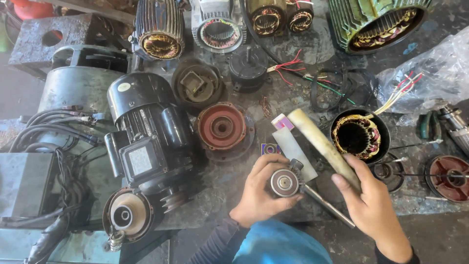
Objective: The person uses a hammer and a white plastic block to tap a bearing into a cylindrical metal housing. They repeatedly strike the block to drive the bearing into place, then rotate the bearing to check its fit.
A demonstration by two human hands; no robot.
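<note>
My left hand (259, 195) grips a small motor rotor (285, 182) by its bearing end, with the steel shaft (328, 206) running down to the right. My right hand (373, 205) holds a pale wooden handle (320, 145) that slants up to the left above the rotor. Just beyond the handle sits a small black stator (359, 134) with copper windings and coloured leads.
A black electric motor (149, 137) lies left of my hands, with a red end cover (222, 127) beside it. More stators (159, 29) line the far side. A clear plastic bag (430, 73) and another red end cover (447, 177) lie at the right.
</note>
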